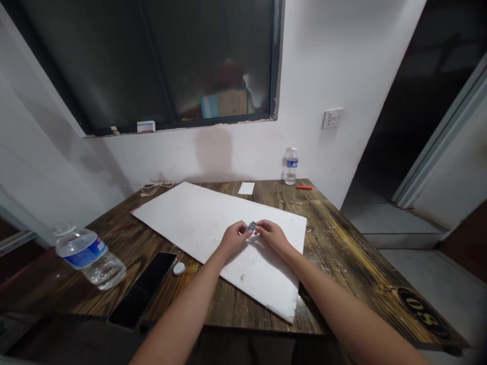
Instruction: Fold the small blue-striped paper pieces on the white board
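Observation:
Both of my hands meet over a white board (pixel 198 223) that lies on the wooden table. Between them is a small grey-blue object (pixel 251 226), too small for me to name. My left hand (pixel 235 237) pinches it from the left with thumb and fingers. From the other side, the fingers of my right hand (pixel 271 234) close on its right end. The fingertips cover part of the object. Shadows of the hands fall on the board just below.
A water bottle (pixel 91 256), a black phone (pixel 144 289) and a white cap (pixel 178 268) are on the left. At the back are a coiled cable (pixel 157 188), white paper (pixel 246 188), another bottle (pixel 291 167) and a red stick-like item (pixel 304 188). A wall stands behind the table (pixel 353 284).

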The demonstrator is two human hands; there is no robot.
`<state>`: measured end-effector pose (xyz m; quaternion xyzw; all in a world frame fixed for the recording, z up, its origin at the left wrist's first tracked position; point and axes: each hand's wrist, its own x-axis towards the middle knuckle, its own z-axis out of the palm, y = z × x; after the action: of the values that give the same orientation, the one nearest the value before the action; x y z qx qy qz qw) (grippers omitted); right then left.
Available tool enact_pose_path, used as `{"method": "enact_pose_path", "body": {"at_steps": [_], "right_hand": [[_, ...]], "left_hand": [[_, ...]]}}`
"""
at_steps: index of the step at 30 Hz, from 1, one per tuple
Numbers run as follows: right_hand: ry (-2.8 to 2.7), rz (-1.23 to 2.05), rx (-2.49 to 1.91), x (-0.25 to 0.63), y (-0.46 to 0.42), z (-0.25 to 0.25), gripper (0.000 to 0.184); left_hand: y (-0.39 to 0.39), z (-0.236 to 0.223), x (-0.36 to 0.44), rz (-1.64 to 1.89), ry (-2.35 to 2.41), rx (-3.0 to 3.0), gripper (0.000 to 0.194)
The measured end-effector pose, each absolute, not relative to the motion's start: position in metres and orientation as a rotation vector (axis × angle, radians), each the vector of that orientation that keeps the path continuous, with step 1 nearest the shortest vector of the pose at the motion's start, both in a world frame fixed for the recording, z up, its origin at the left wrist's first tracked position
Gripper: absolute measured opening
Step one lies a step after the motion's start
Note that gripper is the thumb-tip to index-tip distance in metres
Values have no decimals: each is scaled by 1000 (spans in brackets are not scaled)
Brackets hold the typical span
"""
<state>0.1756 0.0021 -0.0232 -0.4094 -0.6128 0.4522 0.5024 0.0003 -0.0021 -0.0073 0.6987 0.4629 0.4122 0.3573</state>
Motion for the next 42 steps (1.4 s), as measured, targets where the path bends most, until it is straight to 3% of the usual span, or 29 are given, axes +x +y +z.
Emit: {"method": "enact_pose_path", "body": {"at_steps": [13,17,24,28,37,40,42], "right_hand": [[-1554,972,-1029,174,6,-26,14],[-1554,961,-1059,178,5,-22,14],[-1558,936,-1114,183,4,-20,11],[-1550,997,-1054,185,8,-19,13],[-1128,1126,-885,208,-6,22,43],[-1237,1083,-759,210,-13,32,34],[-1302,1121,-722,208,-15,32,41]], "left_hand": [[-6,-7,3,970,1138,1855,23],[-2,-11,5,877,1056,1845,31],[11,-5,10,594,1338,2104,39],[10,-9,12,733,1283,1979,36],[26,-13,1,1291,1092,1214,42],[29,-11,-1,1318,1094,1155,43],[28,-11,1,1267,1090,1186,43]]}}
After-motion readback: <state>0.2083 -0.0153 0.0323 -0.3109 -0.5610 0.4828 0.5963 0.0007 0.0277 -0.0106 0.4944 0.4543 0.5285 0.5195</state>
